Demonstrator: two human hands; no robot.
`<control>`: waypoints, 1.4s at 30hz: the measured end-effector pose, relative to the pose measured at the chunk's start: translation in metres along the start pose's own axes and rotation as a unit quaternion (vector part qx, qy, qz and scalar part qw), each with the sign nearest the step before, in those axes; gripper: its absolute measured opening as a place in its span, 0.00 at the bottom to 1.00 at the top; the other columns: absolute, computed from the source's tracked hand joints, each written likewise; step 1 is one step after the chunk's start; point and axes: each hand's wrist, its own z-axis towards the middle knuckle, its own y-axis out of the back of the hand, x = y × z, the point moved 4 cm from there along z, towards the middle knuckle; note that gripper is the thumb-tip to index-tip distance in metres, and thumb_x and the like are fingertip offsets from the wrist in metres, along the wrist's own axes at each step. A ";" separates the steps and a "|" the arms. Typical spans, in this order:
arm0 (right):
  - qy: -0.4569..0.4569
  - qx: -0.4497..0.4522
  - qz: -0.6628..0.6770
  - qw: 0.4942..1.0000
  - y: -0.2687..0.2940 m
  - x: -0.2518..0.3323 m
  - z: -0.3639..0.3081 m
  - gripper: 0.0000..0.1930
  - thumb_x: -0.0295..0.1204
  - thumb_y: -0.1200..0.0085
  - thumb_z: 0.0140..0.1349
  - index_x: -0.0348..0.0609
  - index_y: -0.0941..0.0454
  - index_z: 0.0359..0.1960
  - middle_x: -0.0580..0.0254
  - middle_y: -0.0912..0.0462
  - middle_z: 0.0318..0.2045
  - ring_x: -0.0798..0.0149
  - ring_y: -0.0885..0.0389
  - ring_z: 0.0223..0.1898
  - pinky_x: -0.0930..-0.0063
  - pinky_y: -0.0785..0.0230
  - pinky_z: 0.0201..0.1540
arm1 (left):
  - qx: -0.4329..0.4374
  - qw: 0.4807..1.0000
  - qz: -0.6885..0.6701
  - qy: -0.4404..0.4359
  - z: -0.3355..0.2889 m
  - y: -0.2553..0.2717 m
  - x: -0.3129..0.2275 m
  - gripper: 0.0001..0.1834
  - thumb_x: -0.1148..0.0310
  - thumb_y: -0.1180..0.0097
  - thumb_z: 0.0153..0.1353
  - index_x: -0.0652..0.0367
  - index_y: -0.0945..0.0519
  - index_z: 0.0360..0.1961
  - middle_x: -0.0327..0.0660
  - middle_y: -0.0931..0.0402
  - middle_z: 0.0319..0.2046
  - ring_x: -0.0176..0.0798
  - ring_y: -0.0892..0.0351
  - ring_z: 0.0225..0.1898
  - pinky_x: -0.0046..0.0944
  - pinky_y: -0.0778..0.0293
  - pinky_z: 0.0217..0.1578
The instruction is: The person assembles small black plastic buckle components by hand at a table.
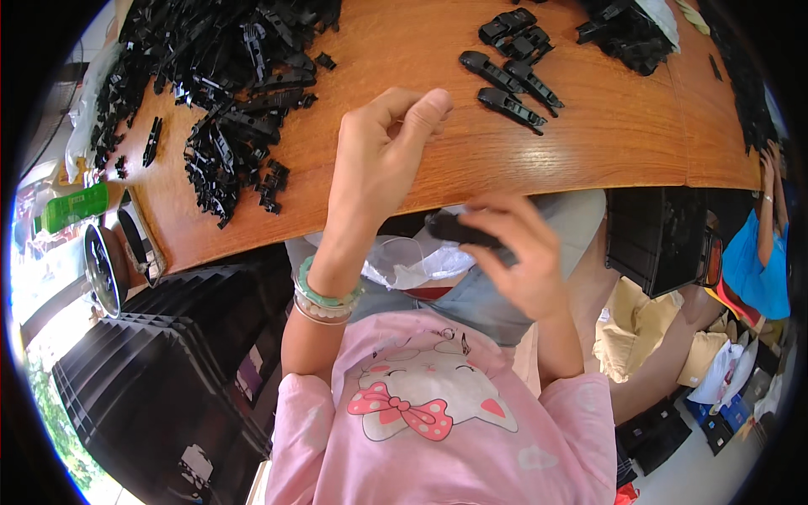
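My left hand (383, 139) is raised over the front part of the wooden table, its fingers curled and the thumb pressed against them. Whatever those fingers may hold is hidden. Lower and to the right, just off the table's front edge and above my lap, my right hand (526, 252) grips a long black plastic part (459, 229); both are slightly blurred. Several similar black plastic parts (511, 108) lie together on the table beyond my right hand. A large heap of small black plastic pieces (240, 109) spreads over the table's left side.
A white plastic bag (421, 261) rests on my lap. Stacked black crates (160, 379) stand at the left, and another black crate (656, 240) is under the table at the right. More black parts (627, 38) lie at the far right. Another person in a blue shirt (757, 265) is at the right edge.
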 end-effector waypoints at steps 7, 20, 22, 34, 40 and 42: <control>0.009 -0.083 -0.074 0.994 0.022 -0.017 0.012 0.08 0.15 0.43 0.53 0.35 0.22 0.34 0.56 0.21 0.33 0.59 0.20 0.34 0.72 0.28 0.35 | 0.070 0.970 0.173 -0.153 0.016 -0.040 -0.001 0.12 0.74 0.40 0.50 0.65 0.20 0.38 0.48 0.25 0.33 0.48 0.23 0.34 0.41 0.26 0.36; 0.191 -0.012 -0.303 0.934 0.068 -0.087 0.163 0.10 0.21 0.44 0.54 0.43 0.20 0.39 0.65 0.22 0.42 0.59 0.26 0.46 0.65 0.37 0.51 | 0.137 0.989 0.047 -0.005 -0.009 -0.040 0.003 0.14 0.80 0.43 0.53 0.64 0.28 0.42 0.41 0.25 0.32 0.34 0.24 0.29 0.35 0.27 0.30; 0.207 0.007 -0.307 0.929 0.066 -0.095 0.175 0.11 0.22 0.43 0.54 0.43 0.20 0.40 0.66 0.22 0.42 0.59 0.26 0.46 0.65 0.38 0.52 | 0.141 0.986 -0.046 0.071 -0.014 -0.037 0.000 0.13 0.79 0.42 0.54 0.65 0.28 0.41 0.42 0.24 0.32 0.33 0.24 0.29 0.33 0.27 0.31; 0.125 0.054 -0.221 0.966 0.065 -0.020 0.108 0.14 0.29 0.38 0.50 0.43 0.21 0.40 0.63 0.22 0.36 0.61 0.25 0.43 0.65 0.41 0.48 | 0.028 0.945 -0.276 0.171 -0.010 -0.020 0.010 0.18 0.70 0.47 0.64 0.74 0.27 0.49 0.46 0.21 0.36 0.36 0.19 0.34 0.32 0.24 0.36; 0.181 0.069 -0.216 0.957 0.042 -0.003 0.080 0.18 0.23 0.36 0.41 0.41 0.21 0.38 0.64 0.25 0.35 0.60 0.26 0.40 0.65 0.40 0.44 | 0.035 0.937 -0.300 0.177 -0.018 -0.028 0.001 0.18 0.70 0.46 0.64 0.75 0.27 0.49 0.46 0.21 0.37 0.37 0.19 0.35 0.33 0.23 0.39; 0.192 0.048 -0.226 0.954 0.042 -0.001 0.076 0.18 0.23 0.36 0.40 0.41 0.21 0.38 0.65 0.25 0.35 0.60 0.26 0.40 0.65 0.40 0.44 | 0.030 0.931 -0.318 0.179 -0.019 -0.030 -0.001 0.18 0.69 0.46 0.63 0.74 0.26 0.48 0.46 0.21 0.37 0.37 0.19 0.34 0.34 0.23 0.39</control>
